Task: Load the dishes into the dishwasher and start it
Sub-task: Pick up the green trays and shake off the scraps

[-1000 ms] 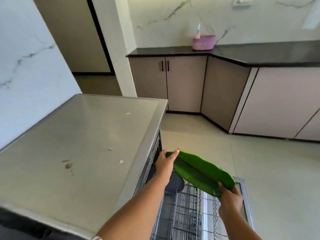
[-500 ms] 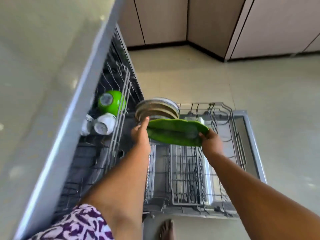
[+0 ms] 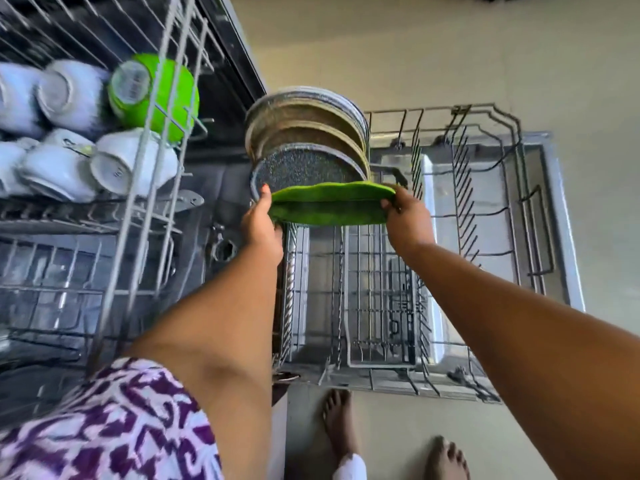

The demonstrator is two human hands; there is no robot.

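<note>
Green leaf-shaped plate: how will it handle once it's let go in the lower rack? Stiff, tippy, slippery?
The green plate probably stays stiff: held only at its ends by the left hand and right hand, it shows no sag. Long and narrow, it may tip unless leaned beside the standing plates. Its surface looks glossy, so possibly slippery.

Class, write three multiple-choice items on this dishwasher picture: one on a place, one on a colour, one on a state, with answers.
1. Where is the green plate?
A. over the lower rack
B. in the upper rack
C. on the floor

2. What colour is the bowl in the upper rack?
A. red
B. green
C. black

3. How is the plate held?
A. by one hand
B. by nobody
C. by both hands

Answers: 1 A, it hangs over the lower rack before the standing plates. 2 B, bright green among white cups. 3 C, left hand and right hand hold its ends.
</note>
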